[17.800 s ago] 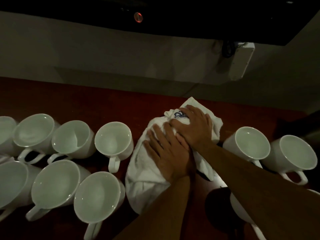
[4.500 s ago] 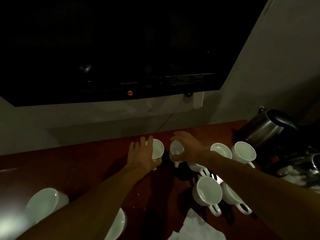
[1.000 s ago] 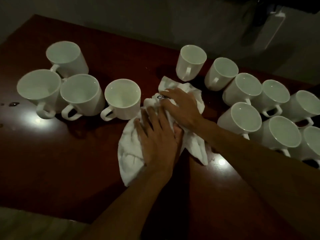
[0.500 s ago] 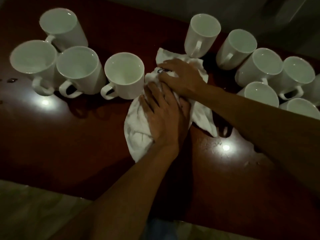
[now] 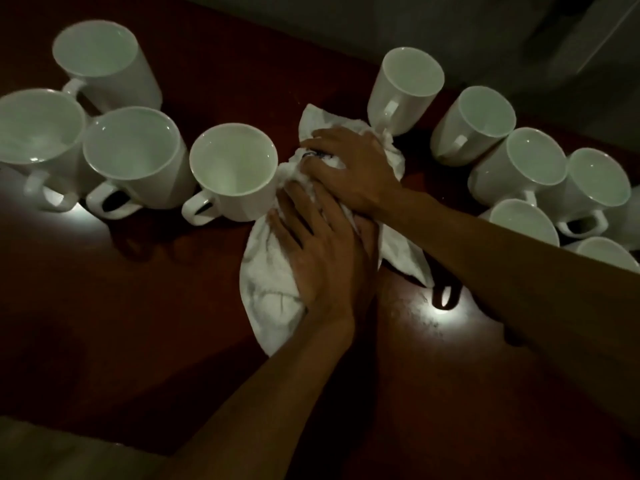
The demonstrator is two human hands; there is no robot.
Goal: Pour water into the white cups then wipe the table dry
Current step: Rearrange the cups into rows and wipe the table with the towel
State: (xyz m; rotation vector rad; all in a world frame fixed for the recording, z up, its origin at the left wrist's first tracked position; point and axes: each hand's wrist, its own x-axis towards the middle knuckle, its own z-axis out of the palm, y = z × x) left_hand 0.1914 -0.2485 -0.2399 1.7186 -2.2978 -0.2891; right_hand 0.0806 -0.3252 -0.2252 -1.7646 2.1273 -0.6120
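A crumpled white towel [image 5: 270,289] lies on the dark red table [image 5: 138,306] between two groups of white cups. My left hand [image 5: 322,258] presses flat on the towel's near part with its fingers spread. My right hand [image 5: 349,168] lies on the towel's far part, its fingers bent over the bunched cloth. One white cup [image 5: 233,171] stands right against the towel's left edge. Another cup [image 5: 405,88] touches the towel's far right corner.
Three more cups [image 5: 128,157] cluster at the left. Several cups [image 5: 519,168] crowd the right side, partly behind my right forearm. Light glare and small wet specks [image 5: 415,306] mark the table near the towel. The table's front edge [image 5: 104,441] runs along the bottom left.
Both hands with the towel have stayed in the gap between the cup groups, shifting slightly against the nearest left cup. The view has come closer to the table.
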